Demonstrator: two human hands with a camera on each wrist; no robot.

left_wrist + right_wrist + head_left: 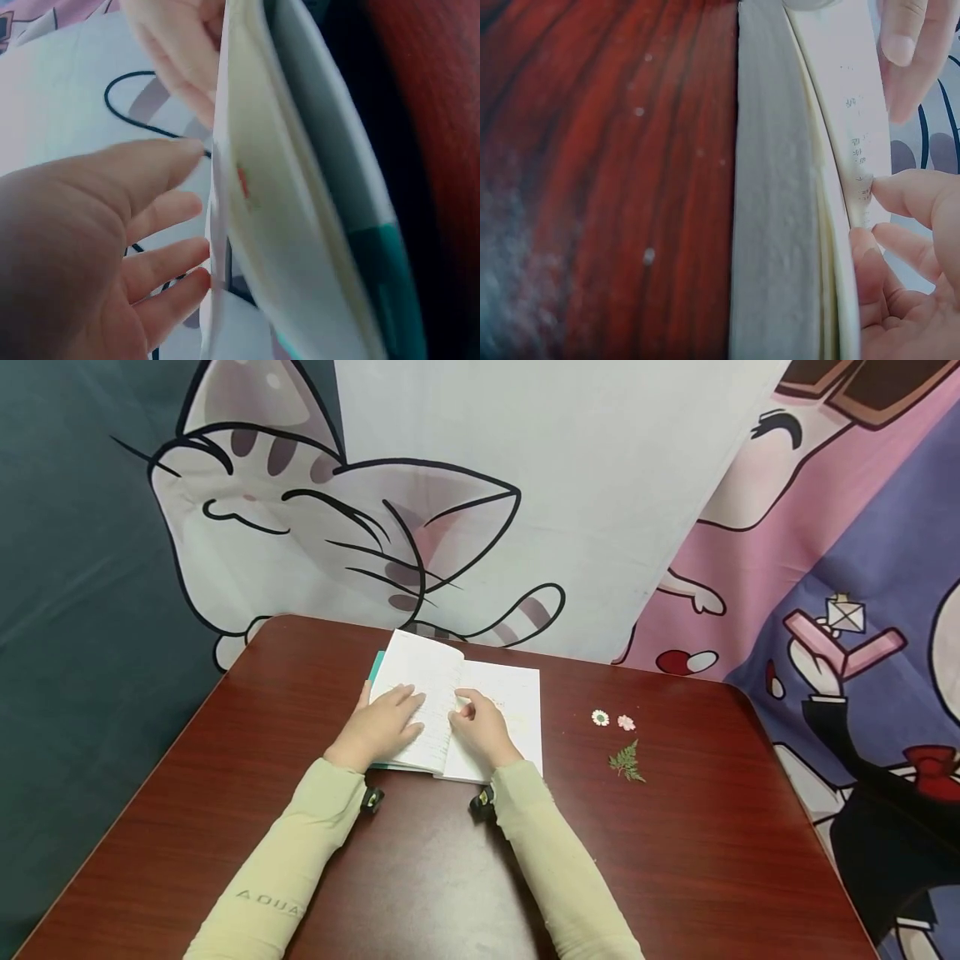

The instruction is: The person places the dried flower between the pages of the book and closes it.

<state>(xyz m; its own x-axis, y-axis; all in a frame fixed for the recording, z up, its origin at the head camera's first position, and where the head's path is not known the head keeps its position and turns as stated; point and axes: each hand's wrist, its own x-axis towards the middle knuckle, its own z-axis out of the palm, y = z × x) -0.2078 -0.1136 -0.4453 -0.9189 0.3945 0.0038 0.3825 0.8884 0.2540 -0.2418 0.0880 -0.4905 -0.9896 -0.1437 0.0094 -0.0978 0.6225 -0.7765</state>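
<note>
The left hand (384,722) lies spread on the left page (423,660) of an open book (521,718), its fingers loosely extended and grasping nothing. The right hand (482,722) is at the fold, thumb and forefinger bent towards the left page; the right wrist view shows a fingertip touching the printed paper there, but I cannot tell whether a sheet is pinched between the fingers.

The book rests near the far edge of a reddish-brown bench (442,868), with a strip of teal cover (376,665) showing beyond its left side. Lines of print run down the left page; the right page (519,685) is mostly pale, partly covered by the right hand. In the left wrist view the book appears edge-on, with a small orange-red mark (242,181) on the paper.

To the right of the book, apart from it, a white flower (600,717) and a pink flower (626,722) lie side by side on the bench, close but not touching. A green fern leaf (627,762) lies just nearer the person than both flowers.

Both forearms wear pale green sleeves (281,868), with a small black device (371,800) at each wrist. Behind the bench hangs cloth printed with a smiling cat (292,535).
</note>
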